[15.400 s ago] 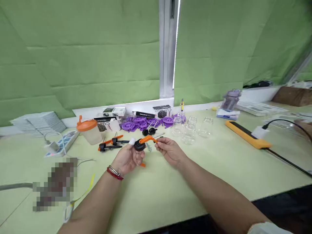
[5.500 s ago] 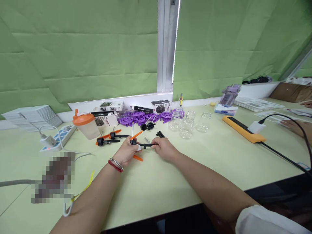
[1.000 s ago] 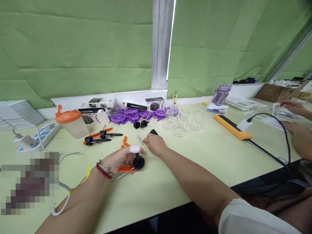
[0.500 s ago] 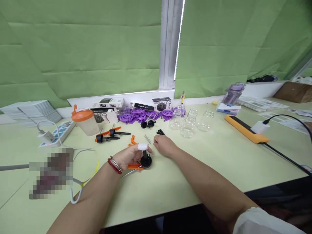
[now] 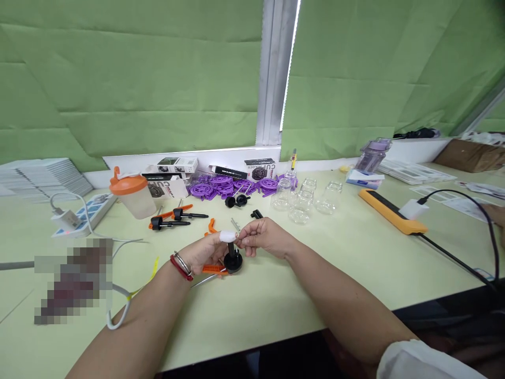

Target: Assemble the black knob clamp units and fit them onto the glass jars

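- My left hand (image 5: 207, 255) holds a black plastic piece (image 5: 233, 262), disc-shaped below, over the pale tabletop (image 5: 276, 302).
- My right hand (image 5: 263, 239), fingers bunched, is beside it; I cannot tell if anything's pinched.
- Slim metal pins (image 5: 235, 225) lie behind.

Black fitting (image 5: 233, 262): moulded plastic, smooth, low sheen. Orange piece (image 5: 214, 269): moulded plastic, matt. Thin rod (image 5: 204, 279): bare metal, smooth, bright. Small fasteners (image 5: 235, 225): bright metal. Purple parts (image 5: 221, 182): moulded plastic, smooth, satin finish. Clear vessels (image 5: 302, 212): smooth, glossy, transparent; glass or plastic cannot be determined from this view. Lidded cup (image 5: 140, 204): frosted, translucent plastic body; orange lid (image 5: 128, 185) in smooth plastic. Cartons (image 5: 169, 188): printed card, smooth-faced. Window upright (image 5: 271, 79): metal, smooth, dull grey finish. Green wall covering (image 5: 158, 79): matt sheet, visibly creased. Yellow power strip (image 5: 389, 215): plastic, matt. Bench (image 5: 272, 310): smooth, even top, faint sheen.
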### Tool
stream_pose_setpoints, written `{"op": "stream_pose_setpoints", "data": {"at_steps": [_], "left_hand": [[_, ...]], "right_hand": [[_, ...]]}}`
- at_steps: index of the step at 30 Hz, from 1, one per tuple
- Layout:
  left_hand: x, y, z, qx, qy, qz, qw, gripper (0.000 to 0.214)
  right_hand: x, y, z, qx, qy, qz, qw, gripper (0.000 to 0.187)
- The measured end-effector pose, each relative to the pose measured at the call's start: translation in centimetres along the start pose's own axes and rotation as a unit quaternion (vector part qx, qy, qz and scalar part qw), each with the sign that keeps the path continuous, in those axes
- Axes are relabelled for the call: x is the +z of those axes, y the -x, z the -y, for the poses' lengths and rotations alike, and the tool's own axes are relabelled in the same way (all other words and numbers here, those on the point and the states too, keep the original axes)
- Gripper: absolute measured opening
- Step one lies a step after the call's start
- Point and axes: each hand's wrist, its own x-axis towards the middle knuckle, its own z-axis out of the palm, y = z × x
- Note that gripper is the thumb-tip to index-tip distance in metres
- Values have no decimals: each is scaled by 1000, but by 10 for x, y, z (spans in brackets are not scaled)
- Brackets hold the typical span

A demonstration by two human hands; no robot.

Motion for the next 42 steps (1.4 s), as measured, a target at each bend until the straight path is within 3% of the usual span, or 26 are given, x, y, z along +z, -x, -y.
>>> {"op": "stream_pose_setpoints", "data": {"at_steps": [6,14,42], "left_hand": [[7,0,-2,-2,-17,-46,999,44],[15,4,-6,-14,-30,-78,996,51],[18,5,-5,9,-55,-98,994,42]], "right_hand": [[3,-2,-2,-41,-1,0,999,21],[7,-6,-11,-51,3,30,998,24],[11,-7,-13,-37,24,22,999,37]]}}
